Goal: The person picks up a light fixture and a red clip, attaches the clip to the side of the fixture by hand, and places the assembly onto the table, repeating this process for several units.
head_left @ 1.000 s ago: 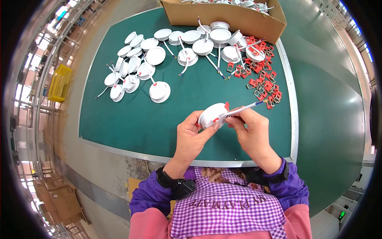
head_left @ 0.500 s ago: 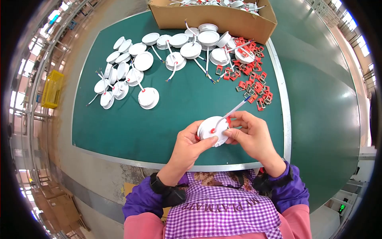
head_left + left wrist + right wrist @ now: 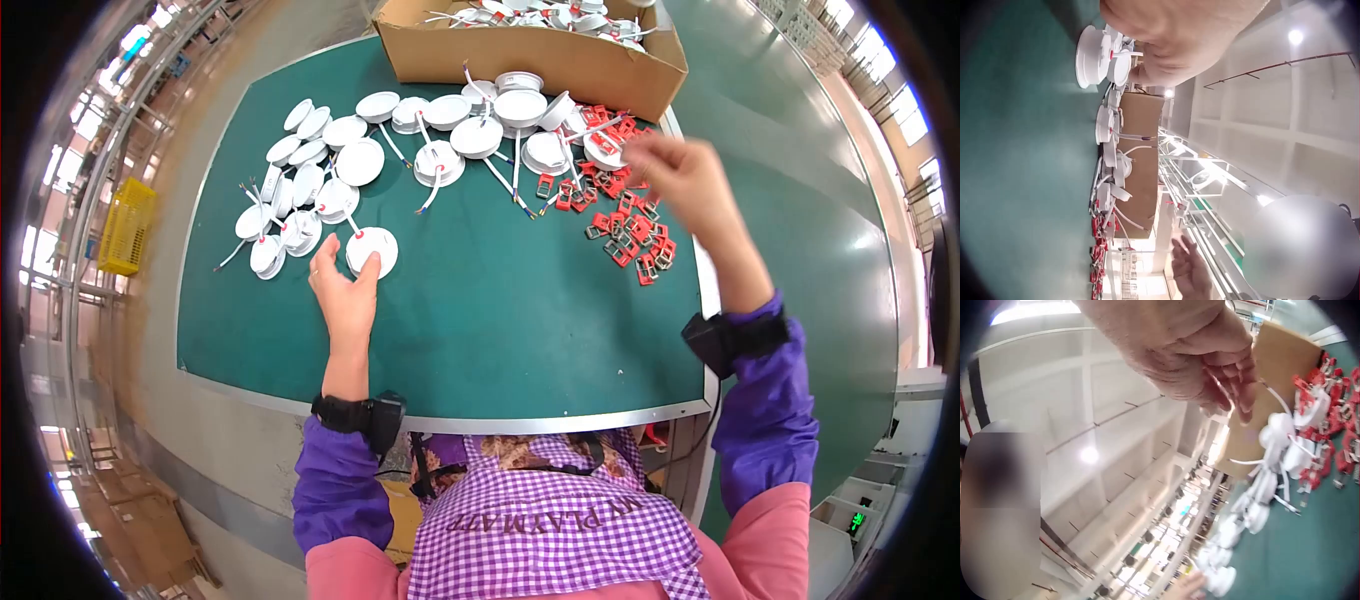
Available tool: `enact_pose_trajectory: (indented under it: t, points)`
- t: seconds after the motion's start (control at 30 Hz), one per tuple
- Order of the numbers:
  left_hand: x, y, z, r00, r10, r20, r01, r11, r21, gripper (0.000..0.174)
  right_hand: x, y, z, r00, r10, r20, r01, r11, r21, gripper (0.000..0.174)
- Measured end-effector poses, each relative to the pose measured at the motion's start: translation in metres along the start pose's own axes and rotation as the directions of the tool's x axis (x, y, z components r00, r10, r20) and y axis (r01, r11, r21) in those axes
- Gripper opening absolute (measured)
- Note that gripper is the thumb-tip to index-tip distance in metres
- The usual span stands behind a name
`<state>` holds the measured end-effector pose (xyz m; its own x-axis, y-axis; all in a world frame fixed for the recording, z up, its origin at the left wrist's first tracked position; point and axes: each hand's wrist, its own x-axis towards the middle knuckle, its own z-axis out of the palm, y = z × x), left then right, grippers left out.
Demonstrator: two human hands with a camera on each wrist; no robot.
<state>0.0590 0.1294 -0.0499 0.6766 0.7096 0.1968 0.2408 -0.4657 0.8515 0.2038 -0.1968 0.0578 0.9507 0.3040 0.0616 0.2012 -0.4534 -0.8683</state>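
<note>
A white round downlight (image 3: pixel 378 245) with a red grommet and a short cable lies at the near end of the left cluster. My left hand (image 3: pixel 345 300) is at its near left side, thumb overlapping its edge and fingers spread apart to the left. The right hand (image 3: pixel 690 185), blurred, is raised at the right above the pile of red clips (image 3: pixel 630 235) with metal frames. Its fingers bend loosely with nothing between them in the right wrist view. Another downlight (image 3: pixel 1090 56) stands out close below the left hand in the left wrist view.
Several more downlights (image 3: pixel 360 162) with cables spread across the back of the green table (image 3: pixel 480 330). Behind them stands a cardboard box (image 3: pixel 530 62) filled with downlights. A metal strip (image 3: pixel 560 416) edges the table's front. A yellow basket (image 3: pixel 127 225) is off to the left.
Both hands held a downlight between them near the front; it has left them. The left hand has moved left to another downlight, the right hand up and right past the red clips.
</note>
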Motion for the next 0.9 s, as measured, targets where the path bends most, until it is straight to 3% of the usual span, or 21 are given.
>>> enact_pose_trajectory:
  t: [0.07, 0.1, 0.17, 0.2, 0.27, 0.3, 0.33, 0.43, 0.47, 0.5, 0.57, 0.6, 0.63, 0.67, 0.7, 0.73, 0.77, 0.83, 0.9]
  points:
    - [0.006, -0.01, 0.009, 0.989, 0.135, 0.068, -0.148, 0.952, 0.267, 0.057, -0.009, 0.027, 0.019, 0.999, -0.004, -0.039, -0.011, 0.922, -0.387, 0.017]
    - [0.008, -0.011, 0.012, 0.989, 0.131, 0.068, -0.145, 0.953, 0.265, 0.057, -0.011, 0.045, 0.024, 0.996, -0.074, -0.042, 0.041, 0.854, -0.519, 0.018]
    - [0.011, -0.011, 0.016, 0.961, 0.195, 0.198, -0.253, 0.908, 0.335, 0.058, -0.014, 0.059, 0.035, 0.994, -0.093, -0.062, 0.03, 0.758, -0.652, 0.02]
    - [0.009, -0.008, 0.017, 0.946, 0.25, 0.205, -0.309, 0.884, 0.351, 0.055, -0.016, 0.062, 0.037, 0.993, -0.094, -0.066, 0.028, 0.757, -0.653, 0.02]
    - [0.0, -0.002, 0.02, 0.942, 0.256, 0.215, -0.314, 0.899, 0.306, 0.053, -0.025, 0.059, 0.045, 0.999, -0.037, -0.029, 0.001, 0.635, -0.772, 0.023]
    - [-0.008, 0.001, 0.021, 0.94, 0.258, 0.225, -0.314, 0.911, 0.266, 0.052, -0.027, 0.061, 0.047, 0.999, -0.036, -0.028, 0.001, 0.635, -0.772, 0.023]
    - [-0.015, 0.002, 0.021, 0.895, 0.378, 0.238, -0.431, 0.868, 0.245, 0.051, -0.029, 0.064, 0.05, 0.998, -0.057, -0.026, 0.019, 0.67, -0.742, 0.023]
    - [-0.041, 0.021, 0.017, 0.908, 0.274, 0.318, -0.329, 0.935, 0.135, 0.055, -0.039, 0.064, 0.056, 0.995, -0.093, -0.017, 0.06, 0.754, -0.654, 0.022]
    - [-0.047, 0.023, 0.016, 0.874, 0.358, 0.329, -0.425, 0.891, 0.16, 0.061, -0.041, 0.067, 0.059, 0.993, -0.114, 0.012, 0.097, 0.781, -0.617, 0.02]
    - [-0.054, 0.028, 0.014, 0.874, 0.358, 0.329, -0.425, 0.891, 0.161, 0.061, -0.044, 0.068, 0.061, 0.99, -0.137, 0.041, 0.135, 0.803, -0.58, 0.018]
    - [-0.068, 0.04, 0.011, 0.916, 0.174, 0.362, -0.18, 0.984, -0.016, 0.064, -0.051, 0.058, 0.062, 0.992, -0.127, 0.022, 0.12, 0.838, -0.532, 0.017]
    - [-0.072, 0.04, 0.012, 0.891, 0.001, 0.454, 0.085, 0.982, -0.168, 0.063, -0.054, 0.054, 0.062, 0.983, -0.179, -0.033, 0.143, 0.875, -0.462, 0.015]
    - [-0.076, 0.044, 0.012, 0.892, -0.001, 0.452, 0.085, 0.983, -0.164, 0.063, -0.057, 0.05, 0.061, 0.97, -0.224, -0.094, 0.171, 0.905, -0.389, 0.014]
    - [-0.08, 0.051, 0.011, 0.828, -0.079, 0.555, 0.317, 0.882, -0.348, 0.061, -0.061, 0.039, 0.06, 0.97, -0.225, -0.093, 0.173, 0.907, -0.384, 0.014]
    - [-0.084, 0.056, 0.011, 0.741, -0.116, 0.662, 0.535, 0.697, -0.477, 0.059, -0.064, 0.026, 0.058, 0.997, -0.03, -0.077, 0.022, 0.994, -0.105, 0.013]
    - [-0.087, 0.059, 0.012, 0.725, -0.1, 0.682, 0.575, 0.633, -0.518, 0.054, -0.067, 0.019, 0.058, 0.988, 0.154, -0.003, -0.151, 0.973, 0.174, 0.013]
    - [-0.091, 0.06, 0.014, 0.726, -0.102, 0.68, 0.573, 0.636, -0.517, 0.054, -0.07, 0.02, 0.06, 0.988, 0.153, -0.001, -0.15, 0.973, 0.178, 0.013]
    - [-0.096, 0.062, 0.017, 0.721, -0.084, 0.688, 0.631, 0.491, -0.601, 0.049, -0.076, 0.024, 0.065, 0.992, 0.089, 0.085, -0.109, 0.956, 0.273, 0.014]
    - [-0.099, 0.069, 0.017, 0.712, -0.072, 0.698, 0.64, 0.476, -0.603, 0.043, -0.085, 0.017, 0.07, 0.991, 0.092, 0.102, -0.118, 0.95, 0.29, 0.013]
